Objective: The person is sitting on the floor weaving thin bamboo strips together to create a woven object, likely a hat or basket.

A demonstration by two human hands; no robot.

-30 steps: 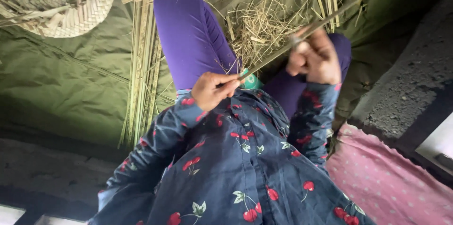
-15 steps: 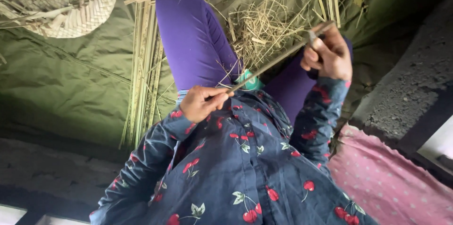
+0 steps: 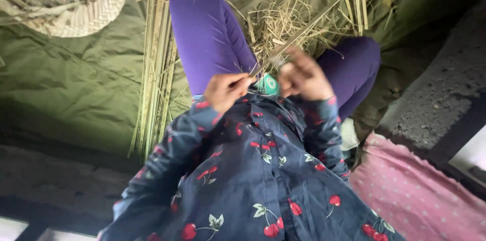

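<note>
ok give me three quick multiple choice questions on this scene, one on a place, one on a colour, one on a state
1. Where does the woven straw basket lie?
A. top left on the green cloth
B. on the pink dotted fabric
C. in the lap

2. What colour are the trouser legs?
A. red
B. purple
C. white

3. How is the long thin straw strip held?
A. lying loose
B. by one hand
C. by both hands

Answers: 1 A, it sits on the green cloth by the top left corner. 2 B, both legs are purple. 3 C, the left hand and right hand both close on it.
</note>
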